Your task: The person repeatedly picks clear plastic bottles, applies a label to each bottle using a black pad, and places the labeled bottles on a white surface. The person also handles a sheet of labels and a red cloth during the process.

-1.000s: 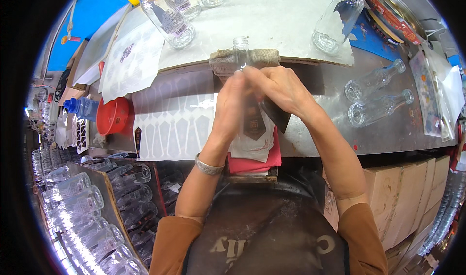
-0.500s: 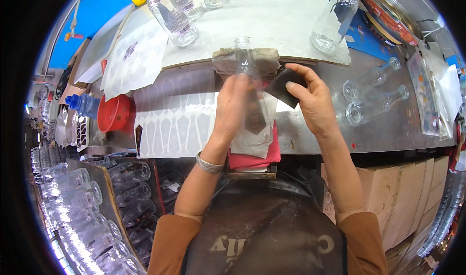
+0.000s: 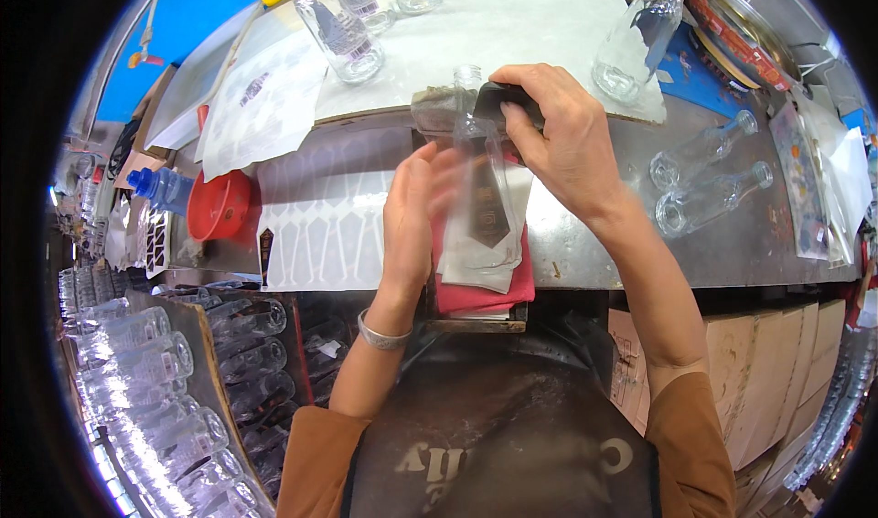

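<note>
A clear glass bottle (image 3: 468, 81) lies in front of me, its neck pointing away over a folded grey cloth (image 3: 437, 109). On its body is a dark tie-shaped decal (image 3: 489, 209). My right hand (image 3: 569, 143) grips a flat black scraper (image 3: 498, 99), held at the bottle's neck and shoulder; whether it touches the glass I cannot tell. Just left of the bottle is my left hand (image 3: 413, 212), empty and open, its fingers blurred by motion. Under the bottle are white paper (image 3: 476, 274) and a pink cloth (image 3: 498, 297).
A sheet of tie-shaped decals (image 3: 329, 234) lies to the left, beside a red bowl (image 3: 219, 205). Two clear bottles (image 3: 709, 198) rest on their sides at right. More bottles stand on the white board (image 3: 457, 24). Cardboard boxes (image 3: 732, 372) and racked bottles (image 3: 146, 363) flank me below.
My right hand has brought the scraper leftward and up to the bottle's neck. My left hand has come off the bottle and shifted left, uncovering its side.
</note>
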Motion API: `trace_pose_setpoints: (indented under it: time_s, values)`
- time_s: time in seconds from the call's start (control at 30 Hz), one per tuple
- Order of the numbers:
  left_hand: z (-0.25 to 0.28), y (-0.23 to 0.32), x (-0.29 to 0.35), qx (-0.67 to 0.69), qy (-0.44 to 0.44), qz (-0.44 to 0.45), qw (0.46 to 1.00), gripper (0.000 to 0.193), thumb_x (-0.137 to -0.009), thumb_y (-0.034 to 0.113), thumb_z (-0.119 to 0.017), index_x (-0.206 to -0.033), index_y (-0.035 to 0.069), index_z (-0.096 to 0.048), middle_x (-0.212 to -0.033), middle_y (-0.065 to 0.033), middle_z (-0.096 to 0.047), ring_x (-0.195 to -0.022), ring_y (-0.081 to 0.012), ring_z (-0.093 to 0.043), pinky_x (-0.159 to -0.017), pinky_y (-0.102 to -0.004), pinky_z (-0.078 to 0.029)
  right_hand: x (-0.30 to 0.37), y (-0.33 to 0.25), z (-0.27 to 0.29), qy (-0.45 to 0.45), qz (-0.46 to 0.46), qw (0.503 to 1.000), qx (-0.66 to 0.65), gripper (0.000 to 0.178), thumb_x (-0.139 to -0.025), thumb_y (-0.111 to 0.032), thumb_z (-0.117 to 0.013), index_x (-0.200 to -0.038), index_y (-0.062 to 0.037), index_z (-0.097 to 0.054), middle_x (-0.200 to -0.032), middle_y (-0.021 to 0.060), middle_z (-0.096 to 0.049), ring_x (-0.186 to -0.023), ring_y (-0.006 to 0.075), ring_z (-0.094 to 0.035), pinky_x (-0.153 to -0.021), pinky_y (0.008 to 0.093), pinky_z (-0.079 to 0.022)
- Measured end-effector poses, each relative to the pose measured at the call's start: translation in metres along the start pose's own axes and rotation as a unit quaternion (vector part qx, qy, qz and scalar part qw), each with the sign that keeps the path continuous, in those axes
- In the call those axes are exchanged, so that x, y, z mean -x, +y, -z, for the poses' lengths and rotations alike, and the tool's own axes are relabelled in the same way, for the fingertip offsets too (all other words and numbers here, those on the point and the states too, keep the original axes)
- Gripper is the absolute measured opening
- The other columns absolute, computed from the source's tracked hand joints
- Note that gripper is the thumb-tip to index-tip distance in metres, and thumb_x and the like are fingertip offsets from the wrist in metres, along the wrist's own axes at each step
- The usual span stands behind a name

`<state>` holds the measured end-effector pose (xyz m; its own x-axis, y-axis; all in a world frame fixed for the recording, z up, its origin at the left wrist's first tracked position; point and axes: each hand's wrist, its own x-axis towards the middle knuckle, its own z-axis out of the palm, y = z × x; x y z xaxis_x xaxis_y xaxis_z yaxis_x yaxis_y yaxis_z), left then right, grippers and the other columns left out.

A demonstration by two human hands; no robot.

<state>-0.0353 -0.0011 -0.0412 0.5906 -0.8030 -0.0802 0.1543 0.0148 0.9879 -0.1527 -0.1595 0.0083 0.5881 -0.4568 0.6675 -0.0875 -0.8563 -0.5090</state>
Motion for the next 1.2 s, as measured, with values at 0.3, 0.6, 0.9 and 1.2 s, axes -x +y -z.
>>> trace_pose_setpoints:
  time_s: [0.3,0.6,0.9,1.2]
  values:
    - [0.013,-0.004,0.03,-0.047,-0.015,-0.056,0.997,0.057,-0.103,0.023,-0.056,-0.148,-0.006,-0.036,-0.142,-0.0166,-0.051,-0.126,-0.024,-0.054,-0.102,-0.0369,-0.048,0.016,-0.018,0.0,-0.055,0.111,0.992,-0.008,0.022,-0.075,-0.002,-0.07,-0.096,-0.0085,-0.068,-0.086,0.0076,-0.067,-0.087,0.0312,-0.062,-0.077,0.0384,-0.051]
    - [0.024,-0.012,0.055,-0.246,-0.138,-0.168,0.945,0.103,-0.074,0.006,-0.076,-0.159,0.003,-0.018,-0.162,-0.0194,-0.027,-0.148,-0.0323,-0.033,-0.118,-0.0474,-0.033,0.025,-0.001,0.008,-0.035,-0.04,0.995,-0.089,0.027,-0.081,0.004,-0.065,-0.107,-0.0027,-0.069,-0.099,0.0132,-0.07,-0.086,0.0263,-0.069,-0.079,0.0341,-0.056]
    - [0.004,-0.031,0.048,-0.368,-0.083,-0.275,0.884,0.109,-0.071,0.008,-0.085,-0.157,-0.002,-0.02,-0.156,-0.0268,-0.033,-0.14,-0.0417,-0.04,-0.113,-0.0457,-0.039,0.123,-0.051,0.058,-0.227,-0.138,0.926,-0.267,0.03,-0.082,0.003,-0.068,-0.111,-0.003,-0.069,-0.1,0.0104,-0.071,-0.091,0.0257,-0.067,-0.083,0.0338,-0.054]
    - [0.002,-0.023,0.045,-0.156,-0.109,-0.176,0.966,0.109,-0.083,0.008,-0.079,-0.161,0.003,-0.003,-0.159,-0.0181,-0.031,-0.143,-0.03,-0.038,-0.117,-0.0424,-0.033,0.112,-0.026,0.011,-0.157,-0.391,0.835,-0.355,0.048,-0.106,-0.038,-0.048,-0.115,0.0038,-0.07,-0.071,0.0032,-0.065,-0.054,0.0102,-0.049,-0.055,0.0271,-0.042]
